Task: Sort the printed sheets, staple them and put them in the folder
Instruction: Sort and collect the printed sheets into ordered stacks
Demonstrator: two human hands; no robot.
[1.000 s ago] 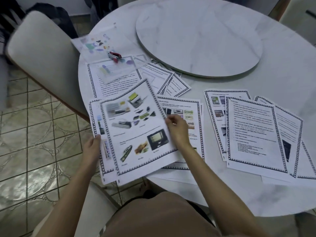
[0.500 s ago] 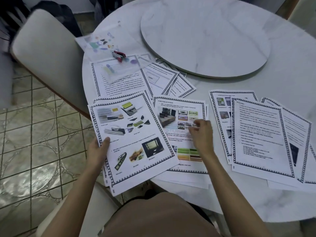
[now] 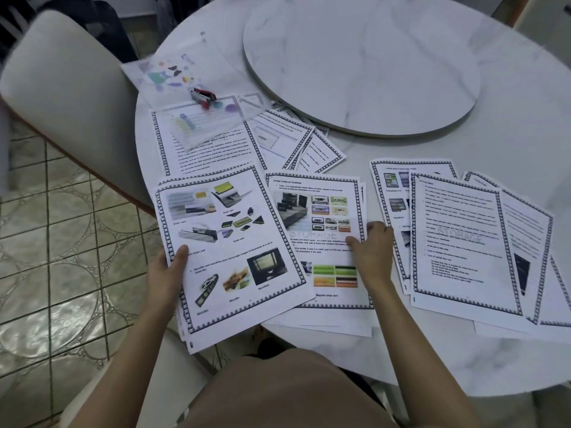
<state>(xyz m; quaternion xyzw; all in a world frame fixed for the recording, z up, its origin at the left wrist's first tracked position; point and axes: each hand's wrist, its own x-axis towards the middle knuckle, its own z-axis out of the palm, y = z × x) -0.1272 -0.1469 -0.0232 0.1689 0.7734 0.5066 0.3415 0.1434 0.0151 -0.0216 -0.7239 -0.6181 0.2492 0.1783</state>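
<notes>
Printed sheets with patterned borders lie in several piles on the round marble table [image 3: 509, 125]. My left hand [image 3: 167, 273] grips a stack topped by a picture page [image 3: 234, 251] at its left edge, thumb on top; the stack hangs over the table's near-left rim. My right hand [image 3: 370, 245] pinches the right edge of the tape-storage page [image 3: 321, 230] in the middle pile. A small red stapler [image 3: 203, 95] rests on a clear patterned folder [image 3: 173, 78] at the back left.
A round marble turntable [image 3: 361, 63] fills the table's centre. More sheets lie at the right [image 3: 457, 242] and at the back left [image 3: 210, 146]. A white padded chair [image 3: 68, 97] stands left of the table, over tiled floor.
My left hand has laid the picture stack down to the left. My right hand let go of it and moved right, onto the edge of the uncovered tape-storage page.
</notes>
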